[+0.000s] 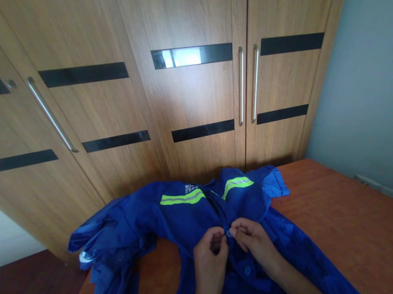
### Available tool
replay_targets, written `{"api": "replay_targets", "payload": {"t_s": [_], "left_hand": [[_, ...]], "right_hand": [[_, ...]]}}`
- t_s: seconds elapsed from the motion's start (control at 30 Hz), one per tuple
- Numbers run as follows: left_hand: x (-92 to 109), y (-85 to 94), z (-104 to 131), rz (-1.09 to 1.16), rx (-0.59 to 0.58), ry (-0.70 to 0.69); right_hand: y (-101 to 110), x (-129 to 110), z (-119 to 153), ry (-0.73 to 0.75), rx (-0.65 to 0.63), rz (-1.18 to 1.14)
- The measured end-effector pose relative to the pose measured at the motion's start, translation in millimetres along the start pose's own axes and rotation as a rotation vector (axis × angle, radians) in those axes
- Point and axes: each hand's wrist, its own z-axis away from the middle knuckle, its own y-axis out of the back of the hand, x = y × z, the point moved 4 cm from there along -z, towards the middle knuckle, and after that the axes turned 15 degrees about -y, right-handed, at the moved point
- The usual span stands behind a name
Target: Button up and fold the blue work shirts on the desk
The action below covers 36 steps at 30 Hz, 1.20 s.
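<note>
Jacket [190, 219] judged soft, limp, light; best held at front edge [224, 216]; button [229, 233] pinched by right hand [258, 244]; left hand [208, 261] curled beside it, grip unclear

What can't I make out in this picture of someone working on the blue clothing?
All in the head view:
- White lettering on the blue garment: too small and blurred to read.
- The garment's lower end: cut off by the bottom edge.
- The exact grip of the left hand and right hand: their own fingers hide it.
- Inside the wardrobe: hidden by closed doors.
</note>
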Motion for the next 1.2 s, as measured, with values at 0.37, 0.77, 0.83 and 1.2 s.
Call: {"api": "replay_targets", "payload": {"t_s": [0.37,0.77,0.83,1.2], "left_hand": [[-10,-3.8,2,-0.181,-0.225,-0.017],[1,2.2,-12,0.229,-0.238,0.128],[12,1.5,-16,0.113,-0.294,0.012],[19,4.6,-67,-0.869,-0.645,-0.573]], "right_hand": [[6,-35,-13,0.310,0.413,0.694],[32,-57,-95,0.209,0.304,0.496],[46,-60,-88,0.219,0.294,0.488],[52,-28,-67,0.150,0.185,0.730]]}}
